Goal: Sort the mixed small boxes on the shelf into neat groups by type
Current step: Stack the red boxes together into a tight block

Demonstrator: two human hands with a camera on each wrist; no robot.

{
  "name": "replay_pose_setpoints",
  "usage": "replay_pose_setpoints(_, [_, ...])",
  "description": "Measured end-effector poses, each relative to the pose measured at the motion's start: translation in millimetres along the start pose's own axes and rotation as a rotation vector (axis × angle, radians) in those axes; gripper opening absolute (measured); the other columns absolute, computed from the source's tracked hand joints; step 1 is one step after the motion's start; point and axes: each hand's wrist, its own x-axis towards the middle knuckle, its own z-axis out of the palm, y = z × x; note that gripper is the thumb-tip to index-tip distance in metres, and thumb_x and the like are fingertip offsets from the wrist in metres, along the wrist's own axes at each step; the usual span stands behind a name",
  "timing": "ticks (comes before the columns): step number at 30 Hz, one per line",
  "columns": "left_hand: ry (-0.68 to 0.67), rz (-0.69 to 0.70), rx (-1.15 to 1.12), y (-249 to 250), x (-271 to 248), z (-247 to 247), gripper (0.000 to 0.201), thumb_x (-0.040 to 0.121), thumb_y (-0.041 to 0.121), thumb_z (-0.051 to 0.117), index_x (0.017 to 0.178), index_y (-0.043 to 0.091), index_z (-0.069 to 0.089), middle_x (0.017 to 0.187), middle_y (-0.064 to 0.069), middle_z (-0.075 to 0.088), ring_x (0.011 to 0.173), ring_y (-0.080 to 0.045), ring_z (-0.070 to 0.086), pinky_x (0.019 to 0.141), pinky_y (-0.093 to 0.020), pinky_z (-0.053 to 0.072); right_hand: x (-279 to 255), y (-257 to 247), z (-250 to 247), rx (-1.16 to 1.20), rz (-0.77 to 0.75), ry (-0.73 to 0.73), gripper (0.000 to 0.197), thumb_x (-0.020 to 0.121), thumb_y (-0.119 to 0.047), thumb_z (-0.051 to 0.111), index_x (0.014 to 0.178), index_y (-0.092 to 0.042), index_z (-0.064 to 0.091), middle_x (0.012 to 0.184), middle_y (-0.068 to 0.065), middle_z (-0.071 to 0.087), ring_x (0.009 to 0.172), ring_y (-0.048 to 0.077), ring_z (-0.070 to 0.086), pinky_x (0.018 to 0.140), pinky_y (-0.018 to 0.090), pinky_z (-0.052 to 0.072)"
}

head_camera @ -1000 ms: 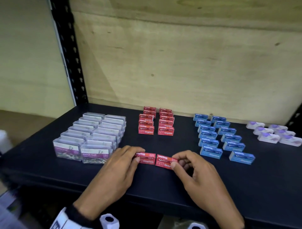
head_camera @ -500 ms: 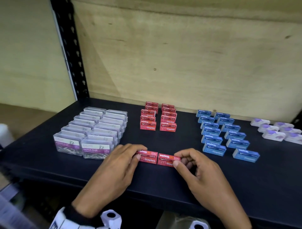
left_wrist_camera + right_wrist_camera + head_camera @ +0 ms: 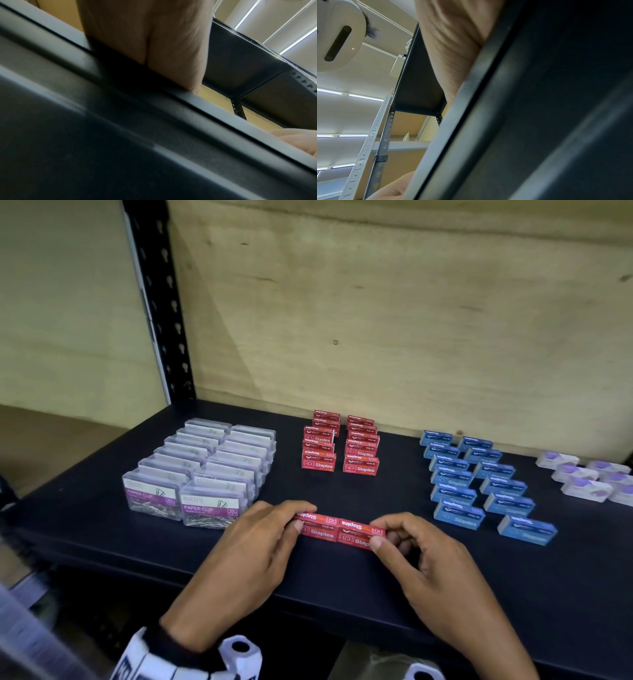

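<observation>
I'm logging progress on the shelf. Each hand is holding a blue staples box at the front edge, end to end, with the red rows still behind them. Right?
Not quite: the two boxes held end to end are red, not blue. The head view shows the left hand on one red staples box and the right hand on the other, with the red rows behind.

Left end of the left red staples box (image 3: 317, 525): covered by the left hand (image 3: 246, 563).
Right end of the right red staples box (image 3: 359, 534): covered by the right hand (image 3: 442, 580) fingertips.
White and purple boxes (image 3: 582, 477): cut off by the right edge of the head view; print too small to read.
Blue boxes (image 3: 479, 484): lettering blurred.
Left wrist view: fingers and boxes hidden behind the blurred shelf edge (image 3: 154, 121).
Right wrist view: likewise, probably only the palm (image 3: 453, 47) shows.
</observation>
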Motion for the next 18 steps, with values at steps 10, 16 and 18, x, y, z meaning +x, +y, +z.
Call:
replay_pose_setpoints(10, [-0.023,-0.005,-0.003,1.5,-0.3,-1.2,0.032,0.1,0.035,0.042,0.129,0.038,0.054,0.088,0.024,0.046,0.091,0.006,0.048,0.083,-0.003,0.033,0.9,0.1,0.0,-0.007,0.003,-0.009,0.006,0.089,-0.042,0.063,0.094,-0.043,0.065,0.094,-0.018,0.062,0.087,0.008,0.059,0.073,0.021,0.048])
replay_pose_setpoints(16, [-0.032,-0.004,0.002,4.6,-0.7,-3.8,0.033,0.099,0.038,0.04,0.129,0.038,0.053,0.09,0.03,0.043,0.093,0.008,0.047,0.083,-0.003,0.033,0.2,-4.0,-1.7,-0.015,0.019,-0.021,0.005,0.089,-0.041,0.064,0.093,-0.044,0.064,0.093,-0.018,0.063,0.087,0.008,0.06,0.074,0.021,0.048])
replay_pose_setpoints(18, [-0.038,-0.02,0.0,5.5,-1.3,-4.0,0.034,0.099,0.04,0.04,0.131,0.039,0.05,0.09,0.028,0.044,0.095,0.008,0.046,0.083,-0.003,0.033,0.4,-5.6,-2.1,-0.014,0.031,-0.03,0.006,0.09,-0.042,0.064,0.094,-0.045,0.064,0.093,-0.018,0.063,0.086,0.007,0.06,0.073,0.021,0.048])
